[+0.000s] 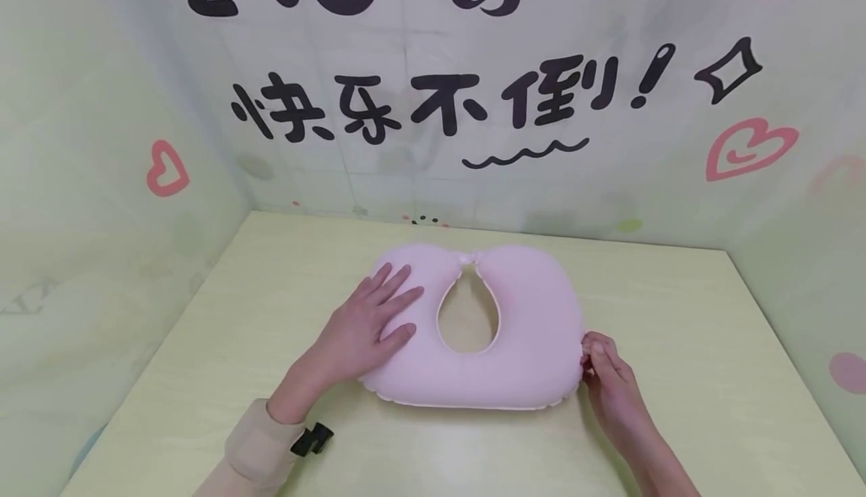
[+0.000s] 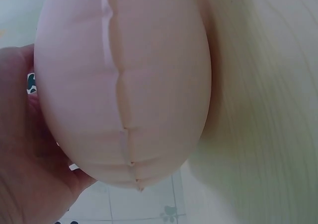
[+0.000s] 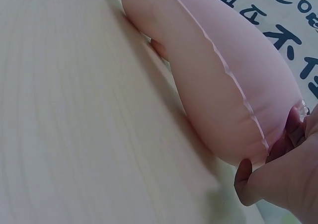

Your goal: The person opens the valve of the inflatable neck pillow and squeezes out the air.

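Observation:
A plump pink inflatable neck pillow (image 1: 534, 316) lies on the table, its rounded lobes meeting at the far side around a teardrop opening. My left hand (image 1: 368, 324) rests on the left lobe with fingers spread and straight. In the left wrist view, the seamed side of the neck pillow (image 2: 124, 85) bulges beside the left hand (image 2: 30, 149). At the pillow's right edge, my right hand (image 1: 612, 377) pinches a small clear valve (image 1: 586, 347). The right wrist view shows that valve (image 3: 303, 108) partly hidden by the fingers of the right hand (image 3: 293, 169).
The pale wood-grain table (image 1: 237, 316) extends around the pillow. Behind it stands a white printed backdrop (image 1: 406, 159) with black lettering and hearts, and side panels rise at left and right. A beige band (image 1: 260, 444) with a black clip wraps the left wrist.

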Demonstrator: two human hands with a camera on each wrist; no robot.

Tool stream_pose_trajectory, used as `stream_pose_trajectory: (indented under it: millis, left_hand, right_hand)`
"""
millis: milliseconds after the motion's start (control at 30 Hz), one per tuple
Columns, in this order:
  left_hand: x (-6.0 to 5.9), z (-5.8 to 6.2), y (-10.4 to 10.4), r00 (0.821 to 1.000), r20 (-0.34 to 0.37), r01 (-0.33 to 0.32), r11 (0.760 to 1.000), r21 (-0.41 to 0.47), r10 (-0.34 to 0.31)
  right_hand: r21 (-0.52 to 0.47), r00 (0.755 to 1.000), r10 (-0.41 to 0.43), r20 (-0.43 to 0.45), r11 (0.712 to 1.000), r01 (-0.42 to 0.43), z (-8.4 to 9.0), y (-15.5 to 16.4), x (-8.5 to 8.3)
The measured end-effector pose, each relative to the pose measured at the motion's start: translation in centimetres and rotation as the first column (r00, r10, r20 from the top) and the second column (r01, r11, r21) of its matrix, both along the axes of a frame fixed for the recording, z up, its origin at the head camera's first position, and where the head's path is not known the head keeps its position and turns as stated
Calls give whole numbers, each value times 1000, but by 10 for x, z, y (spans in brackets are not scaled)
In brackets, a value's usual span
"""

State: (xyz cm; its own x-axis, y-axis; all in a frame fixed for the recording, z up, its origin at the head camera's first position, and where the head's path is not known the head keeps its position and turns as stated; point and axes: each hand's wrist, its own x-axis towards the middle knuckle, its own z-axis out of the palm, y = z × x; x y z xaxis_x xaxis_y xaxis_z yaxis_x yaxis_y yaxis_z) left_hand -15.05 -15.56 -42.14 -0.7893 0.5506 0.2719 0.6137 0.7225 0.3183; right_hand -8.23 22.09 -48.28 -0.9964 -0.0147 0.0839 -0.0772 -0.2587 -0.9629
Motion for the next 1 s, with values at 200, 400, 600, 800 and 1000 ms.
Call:
stream_pose_trajectory:
  millis: [200, 400, 600, 800, 1000]
  left_hand:
    - [-2, 1, 0, 1000, 15, 12, 1000, 17, -12]
    - [-1, 1, 0, 1000, 2, -7, 1000, -16, 7]
    - [0, 1, -2, 1000, -4, -15, 1000, -10, 15]
    - [0, 0, -3, 1000, 0, -4, 1000, -6, 4]
    - [-2, 0, -5, 1000, 9, -5, 1000, -3, 5]
  right_hand:
    - [-31, 999, 27, 29, 999, -26, -1, 2, -2]
    - [53, 1000, -7, -4, 999, 7, 3, 6, 0]
    - [594, 914, -127, -386, 723, 352, 3, -1, 1]
    - [631, 855, -141, -500, 617, 471, 4, -7, 1]
    - [420, 964, -117, -240, 883, 212, 7, 1, 3]
